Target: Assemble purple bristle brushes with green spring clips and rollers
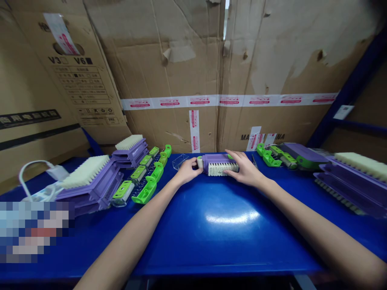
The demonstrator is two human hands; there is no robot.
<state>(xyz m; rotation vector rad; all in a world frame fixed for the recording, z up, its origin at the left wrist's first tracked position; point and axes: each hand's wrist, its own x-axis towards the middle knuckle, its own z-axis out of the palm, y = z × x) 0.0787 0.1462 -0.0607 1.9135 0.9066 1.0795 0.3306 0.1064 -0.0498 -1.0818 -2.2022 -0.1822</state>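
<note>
Left hand (188,172) and right hand (244,169) on one brush (217,159), four green clips (155,174) leftward

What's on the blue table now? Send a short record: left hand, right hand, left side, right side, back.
Left hand: fingertips at the brush's left end
Right hand: on its right end, thumb in front
Left side: bristled purple stacks, row of green caps
Right side: more green caps, another purple stack
Back: cardboard with printed tape
</note>
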